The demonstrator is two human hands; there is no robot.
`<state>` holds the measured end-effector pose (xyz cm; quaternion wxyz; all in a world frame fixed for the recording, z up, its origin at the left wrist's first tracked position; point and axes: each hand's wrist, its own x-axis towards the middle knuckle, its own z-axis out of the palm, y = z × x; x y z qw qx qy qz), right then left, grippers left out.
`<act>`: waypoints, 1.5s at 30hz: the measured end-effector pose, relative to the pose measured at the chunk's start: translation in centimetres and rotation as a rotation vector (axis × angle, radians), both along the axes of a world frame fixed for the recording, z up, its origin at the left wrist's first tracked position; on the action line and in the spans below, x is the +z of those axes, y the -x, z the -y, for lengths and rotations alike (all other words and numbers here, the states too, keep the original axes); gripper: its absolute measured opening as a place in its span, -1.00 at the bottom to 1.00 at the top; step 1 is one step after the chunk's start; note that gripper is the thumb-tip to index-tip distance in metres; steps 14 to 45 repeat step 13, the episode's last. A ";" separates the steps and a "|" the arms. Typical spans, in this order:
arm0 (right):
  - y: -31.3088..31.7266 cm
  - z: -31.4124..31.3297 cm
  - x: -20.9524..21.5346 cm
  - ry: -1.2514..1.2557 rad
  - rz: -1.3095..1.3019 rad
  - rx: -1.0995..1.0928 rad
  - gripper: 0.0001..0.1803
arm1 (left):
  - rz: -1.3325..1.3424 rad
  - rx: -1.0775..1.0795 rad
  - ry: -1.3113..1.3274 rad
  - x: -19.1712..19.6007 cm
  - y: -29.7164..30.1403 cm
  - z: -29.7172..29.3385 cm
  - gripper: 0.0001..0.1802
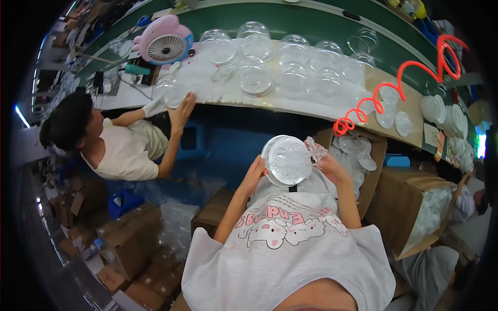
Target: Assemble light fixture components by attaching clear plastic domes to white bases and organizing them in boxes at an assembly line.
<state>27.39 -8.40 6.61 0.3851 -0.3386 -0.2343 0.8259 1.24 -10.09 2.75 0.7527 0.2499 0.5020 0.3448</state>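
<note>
Above my lap, my left hand (254, 172) grips the left rim of a round white-rimmed base with a clear, shiny top (288, 159). The base is tilted so that its round face shows. At its right edge, my right hand (332, 167) pinches a small clear plastic piece with an uneven, knobbly outline (315, 151). That piece is close beside the rim; whether the two touch, I cannot tell. Fingers partly hide it, so its exact kind does not show. Beyond my hands, several clear domes on round bases (256, 78) stand on the white worktable (207, 93).
A red coiled hose (381, 106) hangs at the right. Beside my right arm stands a carton of clear discs (358, 153), with a bigger carton (415, 207) further right. A co-worker (124, 140) sits at the left, hands on a dome, near a pink fan (166, 44).
</note>
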 end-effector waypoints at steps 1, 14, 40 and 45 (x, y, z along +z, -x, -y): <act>-0.4 0.0 0.2 -0.019 0.030 0.024 -0.14 | -0.041 -0.087 -0.013 0.5 0.0 -0.1 -0.58; -2.1 -3.7 0.8 -0.155 0.059 0.259 -0.22 | -0.174 -0.343 0.120 5.3 -0.9 -1.7 -0.49; -2.1 -3.7 0.8 -0.155 0.059 0.259 -0.22 | -0.174 -0.343 0.120 5.3 -0.9 -1.7 -0.49; -2.1 -3.7 0.8 -0.155 0.059 0.259 -0.22 | -0.174 -0.343 0.120 5.3 -0.9 -1.7 -0.49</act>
